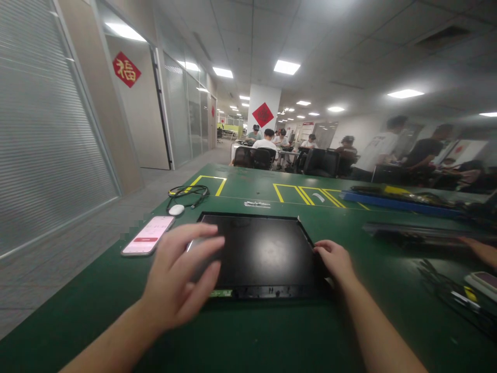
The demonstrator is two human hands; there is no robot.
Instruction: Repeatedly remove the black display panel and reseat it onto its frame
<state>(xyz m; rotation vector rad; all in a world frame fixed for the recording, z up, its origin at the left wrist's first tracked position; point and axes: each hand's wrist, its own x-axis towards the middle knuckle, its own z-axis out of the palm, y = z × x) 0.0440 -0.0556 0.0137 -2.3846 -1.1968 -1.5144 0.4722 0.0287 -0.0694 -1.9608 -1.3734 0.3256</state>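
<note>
A flat black display panel (267, 243) lies face up on the green table in front of me. Its black frame runs around the dark, shiny screen, and a strip of green circuit board (222, 293) shows at the near left edge. My left hand (182, 272) is over the panel's left side with its fingers apart, holding nothing; it covers that edge. At the right edge, my right hand (334, 261) has its fingers closed on the panel's frame. Its lower fingers are partly hidden.
A phone (148, 236), a white round object (176, 210) and a coiled black cable (189, 194) lie at the left. On the right are a blue tray (399, 202), dark long parts (419, 235), cables and another person's hand (481, 252). Several people sit or stand beyond the table.
</note>
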